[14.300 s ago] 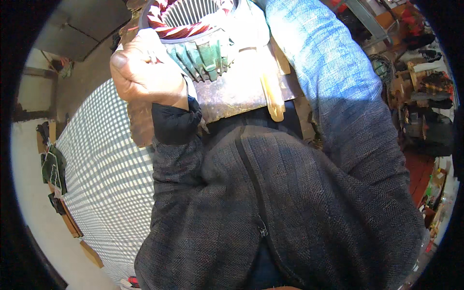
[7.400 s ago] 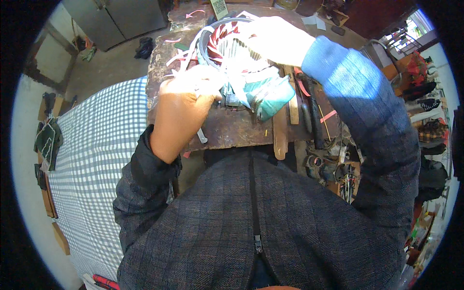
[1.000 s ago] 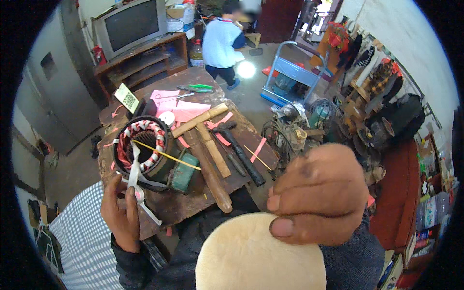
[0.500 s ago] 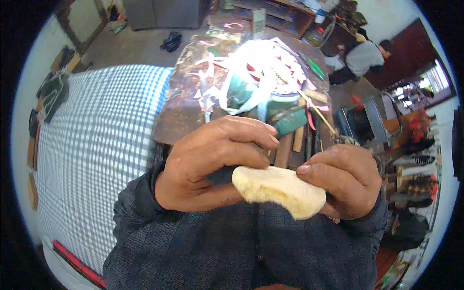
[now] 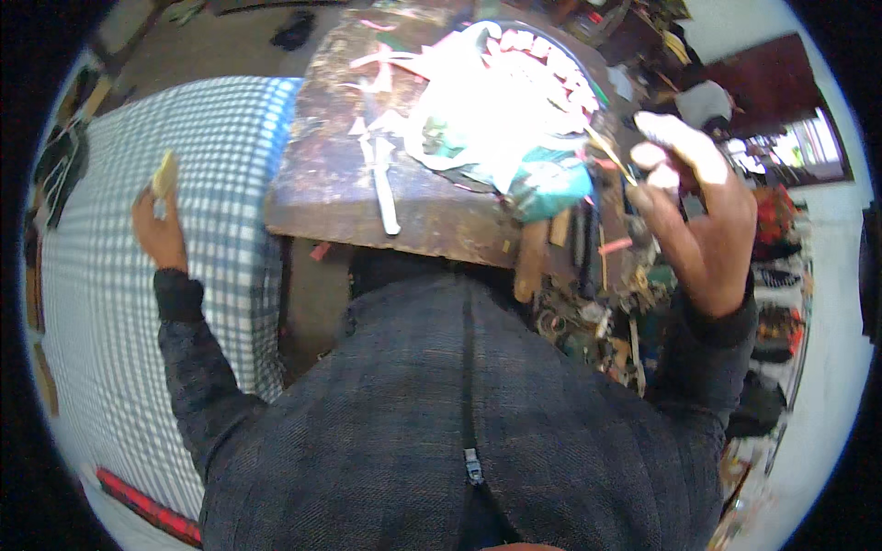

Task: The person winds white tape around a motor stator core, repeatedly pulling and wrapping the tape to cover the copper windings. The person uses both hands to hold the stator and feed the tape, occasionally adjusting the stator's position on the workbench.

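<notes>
My left hand (image 5: 161, 230) is out at the left, above the checked cloth. Between its thumb and fingers it pinches a small pale cream piece (image 5: 164, 175) with a rounded edge; its kind I cannot make out. To the right of the bench, my right hand (image 5: 703, 207) is raised with fingers curved and apart, nothing visible between them. Its thumb tip comes close to the end of a thin yellowish stick (image 5: 608, 151); whether they touch I cannot tell. That stick leans out from a brightly lit heap of white and pink strips (image 5: 524, 101), partly washed out by glare.
A worn wooden bench (image 5: 312, 184) stands ahead, with a long white-handled tool (image 5: 386, 200) and a green plastic bag (image 5: 551, 184) on it. A wooden handle (image 5: 530, 262) juts over its front edge. The blue-white checked cloth (image 5: 211, 156) covers a wide surface at left.
My hands have parted from in front of my chest. The left carried the pale piece far left; the right let go of it and moved up and right. The view has shifted.
</notes>
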The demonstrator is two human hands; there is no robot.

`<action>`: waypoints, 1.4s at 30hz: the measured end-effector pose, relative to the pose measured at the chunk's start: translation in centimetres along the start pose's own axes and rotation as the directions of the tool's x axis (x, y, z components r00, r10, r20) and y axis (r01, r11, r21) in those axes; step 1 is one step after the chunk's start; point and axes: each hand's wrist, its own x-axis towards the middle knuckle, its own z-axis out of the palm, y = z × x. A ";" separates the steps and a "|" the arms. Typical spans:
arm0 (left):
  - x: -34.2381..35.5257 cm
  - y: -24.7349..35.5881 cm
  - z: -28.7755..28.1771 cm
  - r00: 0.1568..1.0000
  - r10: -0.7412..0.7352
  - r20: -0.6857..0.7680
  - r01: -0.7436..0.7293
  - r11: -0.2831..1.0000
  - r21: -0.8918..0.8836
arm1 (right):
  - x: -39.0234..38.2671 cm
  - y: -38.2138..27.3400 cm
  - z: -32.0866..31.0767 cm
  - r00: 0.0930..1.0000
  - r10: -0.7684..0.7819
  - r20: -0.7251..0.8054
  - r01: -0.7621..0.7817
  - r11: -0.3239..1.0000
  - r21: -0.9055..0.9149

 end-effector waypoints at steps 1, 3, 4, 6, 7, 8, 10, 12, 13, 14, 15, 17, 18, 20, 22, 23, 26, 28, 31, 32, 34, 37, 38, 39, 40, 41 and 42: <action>-0.9 -3.1 1.0 0.998 0.061 0.016 -0.062 0.992 0.108 | -0.4 0.4 -0.4 0.988 0.151 0.037 -0.152 0.988 0.037; -2.8 -8.2 1.9 0.992 0.046 0.114 -0.079 0.949 0.306 | -0.5 1.6 -0.4 0.982 0.189 0.026 -0.191 0.979 0.068; -3.6 -10.0 2.1 0.983 -0.005 0.182 -0.067 0.920 0.387 | -0.6 2.0 -0.4 0.965 0.260 0.027 -0.261 0.959 0.106; -5.0 -12.0 2.0 0.973 0.066 0.222 -0.187 0.791 0.582 | -0.8 2.6 -0.3 0.917 0.387 0.095 -0.398 0.895 0.201; -5.6 -12.4 2.1 0.956 -0.014 0.294 -0.180 0.761 0.623 | -0.8 2.9 -0.2 0.922 0.373 0.103 -0.386 0.903 0.190; -6.2 -12.3 2.1 0.945 -0.050 0.323 -0.192 0.717 0.671 | -0.8 3.2 -0.1 0.913 0.392 0.112 -0.407 0.893 0.190; -7.5 -11.4 2.0 0.883 -0.113 0.456 -0.293 0.627 0.722 | -0.5 4.1 0.3 0.937 0.303 0.174 -0.326 0.937 0.123; -8.8 -9.9 1.7 0.763 -0.205 0.613 -0.335 0.686 0.646 | 0.1 5.2 0.8 0.938 0.255 0.237 -0.283 0.954 0.094; -9.1 -9.1 1.5 0.761 -0.204 0.616 -0.317 0.712 0.627 | 0.6 5.8 1.0 0.934 0.231 0.274 -0.266 0.959 0.097; -9.3 -8.3 1.3 0.748 -0.209 0.630 -0.303 0.737 0.604 | 1.3 6.4 1.2 0.928 0.207 0.308 -0.249 0.963 0.102; -9.3 -7.5 1.2 0.778 -0.173 0.604 -0.281 0.764 0.580 | 2.2 7.1 1.9 0.956 0.080 0.283 -0.108 0.991 0.085; -8.4 -5.7 1.0 0.814 -0.116 0.570 -0.258 0.806 0.533 | 4.1 8.2 3.1 0.903 0.132 0.409 -0.207 0.968 0.144; -7.7 -4.8 1.0 0.837 -0.069 0.543 -0.262 0.821 0.508 | 5.2 8.8 3.9 0.882 0.127 0.453 -0.168 0.984 0.051; -5.7 -2.5 1.4 0.884 0.053 0.465 -0.285 0.849 0.445 | 7.5 9.7 6.5 0.899 -0.055 0.435 0.136 0.978 -0.158; -4.0 0.3 1.9 0.901 0.110 0.419 -0.289 0.874 0.390 | 8.3 10.2 8.8 0.890 -0.111 0.443 0.256 0.925 -0.281; -3.1 1.8 2.0 0.907 0.158 0.391 -0.291 0.906 0.308 | 8.4 10.4 9.7 0.893 -0.113 0.436 0.258 0.922 -0.289; -1.8 6.9 2.6 0.892 0.369 0.261 -0.407 0.907 0.109 | 8.1 11.0 11.9 0.918 -0.139 0.372 0.218 0.959 -0.179; -1.8 10.1 3.1 0.889 0.382 0.252 -0.397 0.918 0.008 | 8.2 10.9 13.2 0.916 -0.234 0.326 0.316 0.922 -0.225; -2.7 14.6 4.8 0.914 0.301 0.271 -0.272 0.952 -0.141 | 7.9 10.6 13.5 0.918 -0.282 0.279 0.350 0.907 -0.235; -3.3 15.8 5.4 0.921 0.294 0.255 -0.250 0.949 -0.192 | 7.9 10.5 13.4 0.920 -0.316 0.231 0.363 0.910 -0.199; -3.7 17.5 6.6 0.904 0.300 0.305 -0.216 0.935 -0.279 | 7.5 10.3 12.2 0.917 -0.254 0.307 0.329 0.917 -0.224; -4.0 18.6 7.4 0.889 0.271 0.368 -0.177 0.946 -0.270 | 7.0 10.4 10.0 0.893 -0.298 0.338 0.381 0.900 -0.213; -3.9 18.8 7.6 0.894 0.245 0.375 -0.143 0.949 -0.280 | 7.0 10.6 9.5 0.876 -0.249 0.412 0.380 0.884 -0.273; -3.9 19.0 7.6 0.889 0.269 0.370 -0.169 0.945 -0.282 | 6.8 10.8 8.9 0.863 -0.263 0.432 0.415 0.856 -0.308; -3.8 19.2 7.6 0.877 0.258 0.405 -0.151 0.949 -0.277 | 6.6 11.0 8.5 0.852 -0.272 0.446 0.447 0.823 -0.351; -3.7 19.3 7.6 0.875 0.253 0.412 -0.146 0.951 -0.274 | 6.6 11.2 8.3 0.832 -0.303 0.464 0.510 0.745 -0.429; -3.6 19.5 7.6 0.872 0.263 0.412 -0.156 0.948 -0.276 | 6.5 11.4 8.2 0.822 -0.309 0.478 0.522 0.743 -0.418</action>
